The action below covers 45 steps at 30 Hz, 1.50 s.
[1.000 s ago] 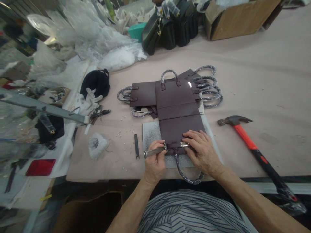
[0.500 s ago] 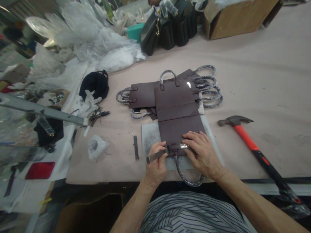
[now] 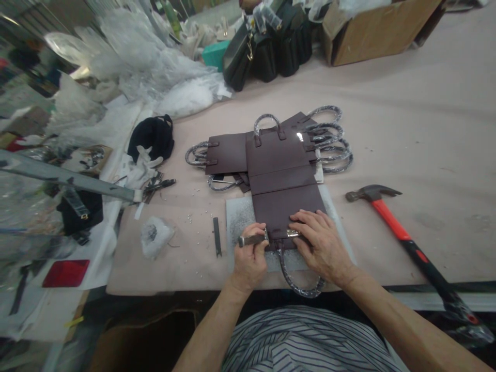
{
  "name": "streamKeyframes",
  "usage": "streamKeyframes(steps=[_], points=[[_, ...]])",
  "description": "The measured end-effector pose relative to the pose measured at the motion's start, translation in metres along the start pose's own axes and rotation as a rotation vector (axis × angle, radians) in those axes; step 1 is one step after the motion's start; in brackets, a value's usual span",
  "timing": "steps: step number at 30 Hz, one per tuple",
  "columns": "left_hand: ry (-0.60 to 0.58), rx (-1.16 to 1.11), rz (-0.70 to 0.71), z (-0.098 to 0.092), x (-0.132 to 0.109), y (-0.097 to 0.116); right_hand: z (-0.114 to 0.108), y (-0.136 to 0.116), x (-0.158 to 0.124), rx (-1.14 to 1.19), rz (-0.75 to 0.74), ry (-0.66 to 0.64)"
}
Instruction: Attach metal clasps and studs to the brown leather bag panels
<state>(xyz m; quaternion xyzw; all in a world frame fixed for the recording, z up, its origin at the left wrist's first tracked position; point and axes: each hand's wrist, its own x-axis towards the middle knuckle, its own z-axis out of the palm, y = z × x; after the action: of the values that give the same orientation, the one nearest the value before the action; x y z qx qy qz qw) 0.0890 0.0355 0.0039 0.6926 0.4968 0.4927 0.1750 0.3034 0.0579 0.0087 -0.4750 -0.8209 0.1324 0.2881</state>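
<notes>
My left hand (image 3: pixel 250 258) is closed around a flat metal punch-like bar (image 3: pixel 251 239), whose far end meets the left edge of a dark brown leather bag panel (image 3: pixel 284 209). My right hand (image 3: pixel 325 248) lies on the panel's right side with its fingers stretched out, pressing it down. By its fingertips sits a small shiny metal plate (image 3: pixel 293 233). A plastic-wrapped handle (image 3: pixel 300 290) loops from the panel toward me. Beneath the panel is a speckled grey board (image 3: pixel 238 212).
A claw hammer (image 3: pixel 391 217) with a red and black handle lies to the right. On the left are a dark metal strip (image 3: pixel 216 237), a plastic bag of small parts (image 3: pixel 155 235) and scattered bits. More brown panels (image 3: pixel 227 152), black bags (image 3: pixel 267 54) and a cardboard box (image 3: pixel 380 33) lie beyond.
My left hand has tipped the metal bar, so its near end is higher and slightly further right. My right hand stays in place on the panel.
</notes>
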Motion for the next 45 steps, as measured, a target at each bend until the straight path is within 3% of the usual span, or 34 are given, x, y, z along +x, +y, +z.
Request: streamKeyframes(steps=[10,14,18,21,24,27,30,32,33,35,38,40,43,45], points=[[-0.151,-0.032,-0.033,0.0,0.01,0.0,0.001,0.0,-0.001,0.094,-0.006,0.034],[-0.158,-0.028,-0.034,0.0,0.012,0.002,-0.025,0.015,-0.008,0.095,0.021,0.188],[-0.174,0.002,-0.031,0.0,0.013,0.005,-0.077,0.061,-0.037,-0.224,0.228,0.331],[-0.171,0.006,-0.031,0.001,0.015,0.006,-0.107,0.097,-0.064,-0.318,0.597,0.108],[-0.173,-0.005,-0.039,0.001,0.016,0.007,-0.117,0.109,-0.078,-0.124,0.879,-0.078],[-0.197,-0.013,-0.05,0.0,0.017,0.008,-0.113,0.095,-0.076,0.327,1.054,-0.129],[-0.19,-0.024,-0.052,0.0,0.016,0.008,-0.108,0.065,-0.066,0.771,1.189,-0.116],[-0.181,-0.035,-0.062,0.0,0.016,0.008,-0.112,0.04,-0.055,0.931,1.259,-0.028],[-0.183,-0.037,-0.074,0.0,0.016,0.009,-0.118,0.026,-0.049,0.946,1.254,0.03],[-0.202,-0.033,-0.104,0.001,0.017,0.009,-0.136,-0.003,-0.033,0.812,1.103,0.121],[-0.231,-0.017,-0.121,0.0,0.018,0.01,-0.166,-0.046,-0.006,0.398,0.706,0.206],[-0.239,-0.014,-0.11,0.0,0.018,0.01,-0.174,-0.066,0.006,0.178,0.41,0.269],[-0.236,-0.013,-0.087,0.0,0.016,0.007,-0.164,-0.079,0.012,-0.034,0.03,0.174],[-0.228,-0.003,-0.082,0.001,0.015,0.004,-0.159,-0.081,0.012,-0.148,-0.11,0.038]])
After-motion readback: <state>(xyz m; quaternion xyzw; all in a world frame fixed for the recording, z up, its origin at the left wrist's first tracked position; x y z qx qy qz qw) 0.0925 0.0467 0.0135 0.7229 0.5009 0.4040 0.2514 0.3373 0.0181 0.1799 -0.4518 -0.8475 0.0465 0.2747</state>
